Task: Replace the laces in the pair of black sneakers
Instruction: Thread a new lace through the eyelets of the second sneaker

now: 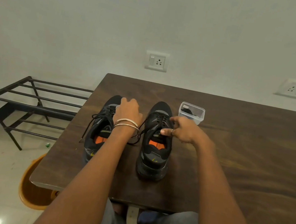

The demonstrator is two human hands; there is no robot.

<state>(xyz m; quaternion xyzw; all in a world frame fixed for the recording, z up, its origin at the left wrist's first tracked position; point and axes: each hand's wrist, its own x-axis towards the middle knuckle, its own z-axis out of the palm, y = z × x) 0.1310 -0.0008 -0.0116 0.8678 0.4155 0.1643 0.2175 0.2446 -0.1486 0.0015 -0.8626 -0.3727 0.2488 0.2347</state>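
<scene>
Two black sneakers [155, 141] were stood side by side on the dark wooden worktop [232, 151], toes toward the wall. The left hand [128, 112] was laid over the left sneaker's laces [95, 119], fingers loosely spread. The right sneaker's lacing was pinched by the right hand [180, 128]. A clear plastic box [191, 113] was set just beside that sneaker's toe.

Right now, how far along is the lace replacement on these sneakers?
Early. Both sneakers still carry black laces, loosened, ends trailing off the left sneaker. In hand: the right hand pinches at the right sneaker laces; the left hand rests on the left one. Left: pulling laces out, threading new ones.
</scene>
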